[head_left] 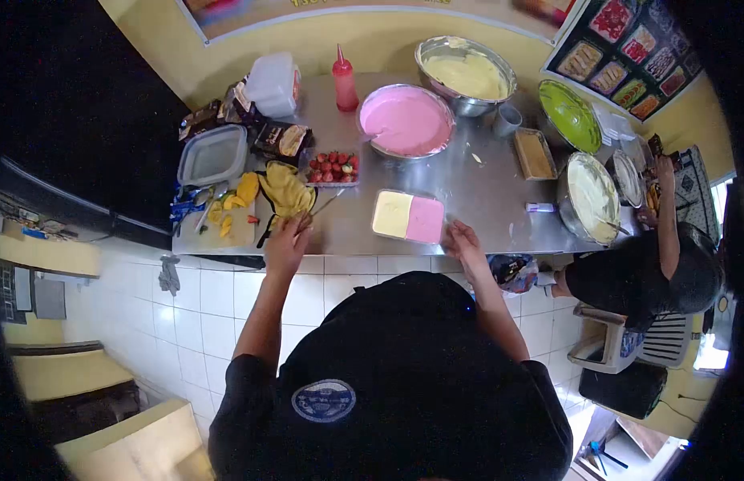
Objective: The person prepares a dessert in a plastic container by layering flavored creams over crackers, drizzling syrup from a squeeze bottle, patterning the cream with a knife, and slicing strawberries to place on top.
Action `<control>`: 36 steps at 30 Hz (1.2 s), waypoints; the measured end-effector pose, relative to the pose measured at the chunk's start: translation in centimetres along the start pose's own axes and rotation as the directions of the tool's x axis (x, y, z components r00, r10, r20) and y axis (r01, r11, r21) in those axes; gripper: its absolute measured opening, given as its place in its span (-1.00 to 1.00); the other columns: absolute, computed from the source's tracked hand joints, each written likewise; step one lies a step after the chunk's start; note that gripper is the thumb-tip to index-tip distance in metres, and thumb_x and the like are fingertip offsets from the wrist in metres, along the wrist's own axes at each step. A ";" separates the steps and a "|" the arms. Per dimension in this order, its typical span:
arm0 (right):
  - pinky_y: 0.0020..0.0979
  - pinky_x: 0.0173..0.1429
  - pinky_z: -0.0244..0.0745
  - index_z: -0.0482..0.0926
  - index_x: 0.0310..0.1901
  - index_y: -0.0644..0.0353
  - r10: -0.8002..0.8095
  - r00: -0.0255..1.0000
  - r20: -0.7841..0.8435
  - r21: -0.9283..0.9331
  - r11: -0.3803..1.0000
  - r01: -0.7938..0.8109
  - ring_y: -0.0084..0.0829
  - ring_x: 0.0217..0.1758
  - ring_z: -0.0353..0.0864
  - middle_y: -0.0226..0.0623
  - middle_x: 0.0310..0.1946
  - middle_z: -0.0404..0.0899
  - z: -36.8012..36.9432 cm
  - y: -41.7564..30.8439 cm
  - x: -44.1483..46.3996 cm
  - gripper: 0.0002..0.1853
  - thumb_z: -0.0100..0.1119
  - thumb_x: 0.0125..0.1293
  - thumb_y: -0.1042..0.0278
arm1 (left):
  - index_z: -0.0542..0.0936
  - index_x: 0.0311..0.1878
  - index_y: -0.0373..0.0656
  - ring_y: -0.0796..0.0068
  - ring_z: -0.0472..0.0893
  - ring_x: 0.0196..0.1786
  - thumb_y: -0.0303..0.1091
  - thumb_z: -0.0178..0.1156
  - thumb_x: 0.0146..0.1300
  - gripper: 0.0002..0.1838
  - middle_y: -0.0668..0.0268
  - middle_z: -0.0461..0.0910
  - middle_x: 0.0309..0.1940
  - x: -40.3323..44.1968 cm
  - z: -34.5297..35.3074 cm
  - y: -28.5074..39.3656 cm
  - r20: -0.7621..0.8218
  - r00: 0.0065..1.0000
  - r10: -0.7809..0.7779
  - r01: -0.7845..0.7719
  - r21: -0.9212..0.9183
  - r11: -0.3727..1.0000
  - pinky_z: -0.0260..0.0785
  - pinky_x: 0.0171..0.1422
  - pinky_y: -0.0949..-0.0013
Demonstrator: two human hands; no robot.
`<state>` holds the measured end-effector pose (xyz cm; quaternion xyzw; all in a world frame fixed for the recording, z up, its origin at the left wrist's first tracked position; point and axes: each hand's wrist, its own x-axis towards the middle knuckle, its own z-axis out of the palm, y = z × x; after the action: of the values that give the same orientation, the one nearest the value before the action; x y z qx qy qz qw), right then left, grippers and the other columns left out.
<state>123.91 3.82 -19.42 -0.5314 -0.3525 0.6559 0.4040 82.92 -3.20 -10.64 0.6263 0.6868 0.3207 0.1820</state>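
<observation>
My left hand [287, 240] is closed around the handle of a thin metal spatula [328, 202], beside a yellow cloth [287, 191] at the table's front edge. My right hand [465, 240] has its fingers partly spread and holds nothing; it is just right of a clear rectangular container [409, 216]. That container shows pale yellow cream in its left half and pink cream in its right half. Behind it stands a steel bowl of pink cream [406, 120]. A tray of strawberries [333, 169] lies behind the spatula.
Mango pieces [247, 188] lie on a cutting board [242, 233] at left. A red bottle [345, 84], a bowl of yellow cream [468, 74], a green bowl [570, 116] and another cream bowl [590, 197] stand farther back and right. Another person [628, 272] is seated at right.
</observation>
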 end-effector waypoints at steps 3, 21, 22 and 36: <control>-0.46 -0.12 0.47 0.29 0.29 0.16 -0.061 0.998 -0.018 0.017 0.998 0.062 -0.57 -0.16 0.51 -0.38 0.02 0.47 1.4 -1.2 -0.7 -0.50 0.11 0.41 0.16 | 0.52 0.16 -0.03 0.16 0.59 -0.11 -0.27 0.20 0.26 -0.62 0.17 0.53 -0.12 -1.7 -2.0 -5.3 -0.186 0.968 0.167 -0.096 0.342 0.935 0.44 -0.06 0.16; -0.45 0.26 0.29 0.38 0.20 0.26 -0.574 0.754 -0.321 -0.288 0.817 0.499 -0.48 0.14 0.41 -0.30 0.12 0.45 7.5 -0.8 -0.3 -0.60 -0.02 0.31 0.62 | 0.54 0.09 -0.22 -0.06 0.59 -0.02 -0.25 -0.02 0.42 -0.67 -0.07 0.60 -0.09 -5.6 -2.5 -13.0 -0.021 0.928 -0.372 0.372 0.001 0.928 0.42 0.07 0.17; -0.45 0.25 0.30 0.37 0.20 0.26 -0.537 0.767 -0.351 -0.168 0.842 0.512 -0.46 0.15 0.40 -0.31 0.07 0.45 7.0 0.3 -0.3 -0.58 -0.02 0.30 0.63 | 0.54 0.10 -0.21 -0.01 0.61 -0.03 -0.25 -0.02 0.42 -0.67 -0.03 0.62 -0.10 -5.9 -2.9 -13.5 -0.018 0.911 -0.412 0.411 -0.044 0.910 0.42 0.08 0.20; -0.38 0.05 0.49 0.30 0.25 0.23 -0.527 0.705 -0.475 -0.359 0.847 0.392 -0.41 0.00 0.53 -0.20 0.03 0.46 8.6 0.5 -4.8 -0.51 0.13 0.29 0.44 | 0.50 0.18 -0.18 -0.02 0.32 0.33 -0.35 0.05 0.26 -0.58 0.02 0.37 0.27 1.7 0.3 -11.8 -0.141 0.951 0.276 -0.184 0.458 0.869 0.01 0.48 -0.03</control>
<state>115.90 -1.03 -16.29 -0.6360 -0.4148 0.3040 0.5754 74.14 -1.60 -18.49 0.6929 0.6764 0.2385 -0.0743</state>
